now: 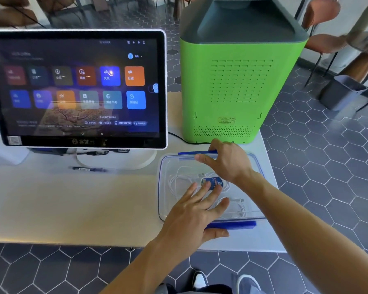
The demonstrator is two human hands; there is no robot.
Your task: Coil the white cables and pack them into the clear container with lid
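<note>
The clear container [164, 187] sits on the table's right part with its clear lid on top, blue latches at the far [197, 153] and near [232, 224] edges. Coiled white cables [180, 181] lie inside, seen through the lid, beside a round blue label [216, 181]. My left hand [197, 213] lies flat on the lid's near side, fingers spread, thumb by the near latch. My right hand [225, 160] rests on the lid's far side, fingers over the far latch.
A touchscreen terminal [77, 88] stands at the left with a black pen [89, 169] in front of its base. A green and grey machine [238, 81] stands just behind the container, a black cord [179, 136] running from it. The table edge is near me.
</note>
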